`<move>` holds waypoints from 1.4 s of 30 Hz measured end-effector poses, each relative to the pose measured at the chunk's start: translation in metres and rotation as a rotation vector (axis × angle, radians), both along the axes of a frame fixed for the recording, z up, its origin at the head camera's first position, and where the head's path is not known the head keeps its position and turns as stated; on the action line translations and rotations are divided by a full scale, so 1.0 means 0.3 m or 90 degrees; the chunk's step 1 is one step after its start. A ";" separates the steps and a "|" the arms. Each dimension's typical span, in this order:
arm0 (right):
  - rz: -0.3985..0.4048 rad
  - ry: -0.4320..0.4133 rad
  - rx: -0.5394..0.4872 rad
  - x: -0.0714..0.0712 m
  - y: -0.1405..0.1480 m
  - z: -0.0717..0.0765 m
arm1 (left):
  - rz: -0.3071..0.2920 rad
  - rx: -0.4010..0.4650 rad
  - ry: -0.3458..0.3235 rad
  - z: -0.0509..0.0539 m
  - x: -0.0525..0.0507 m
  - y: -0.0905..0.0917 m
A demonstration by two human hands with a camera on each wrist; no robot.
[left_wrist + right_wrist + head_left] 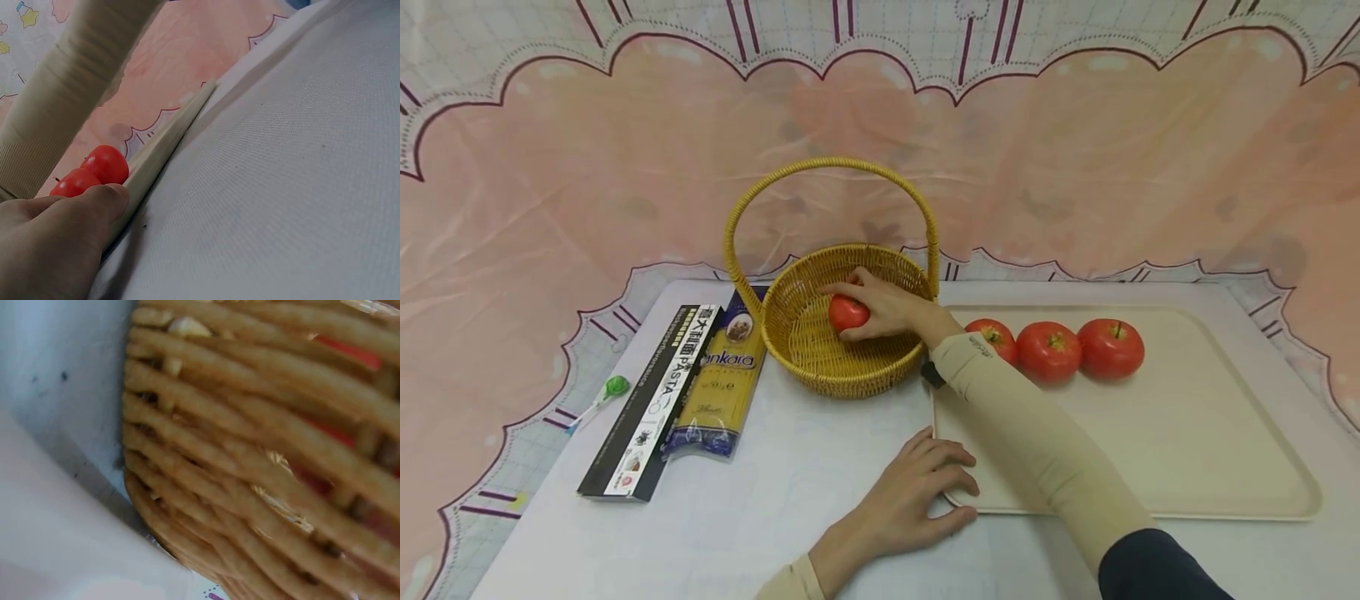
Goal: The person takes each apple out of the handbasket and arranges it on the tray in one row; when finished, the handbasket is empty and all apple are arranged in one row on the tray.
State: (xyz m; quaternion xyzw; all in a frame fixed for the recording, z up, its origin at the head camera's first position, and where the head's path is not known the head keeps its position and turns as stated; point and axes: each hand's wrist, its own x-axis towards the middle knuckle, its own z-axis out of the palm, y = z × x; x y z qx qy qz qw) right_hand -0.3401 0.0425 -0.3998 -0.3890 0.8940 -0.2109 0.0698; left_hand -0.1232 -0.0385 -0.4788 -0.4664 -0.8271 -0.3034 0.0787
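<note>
My right hand (887, 308) reaches into a yellow wicker basket (842, 385) and grips a red apple (847, 313) between thumb and fingers. In the right wrist view the basket's woven side (250, 425) fills most of the frame, with red showing through the gaps. At the near left corner of a cream tray (1187, 450) rests my left hand (906, 500), its fingers spread loosely over the rim. Three more apples (1048, 352) sit in a row at the tray's far side, the leftmost partly behind the right sleeve. Two of them (106, 164) show beyond the left thumb in the left wrist view.
Left of the basket lie a yellow pasta packet (718, 383) and a black-and-white pasta box (655, 408). A green lollipop (616, 386) is near the table's left edge. The basket's tall handle (831, 162) arches above the right hand. Patterned cloth (1075, 167) hangs behind the table.
</note>
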 end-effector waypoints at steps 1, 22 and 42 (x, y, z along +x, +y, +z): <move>0.000 0.000 -0.002 0.003 0.001 0.000 | 0.001 -0.002 -0.001 -0.001 0.001 0.000; -0.025 0.016 -0.083 0.054 0.025 0.020 | 0.001 0.002 -0.006 -0.005 0.007 0.002; -0.069 0.061 -0.136 0.105 0.090 0.048 | 0.002 0.003 -0.001 -0.007 -0.002 -0.001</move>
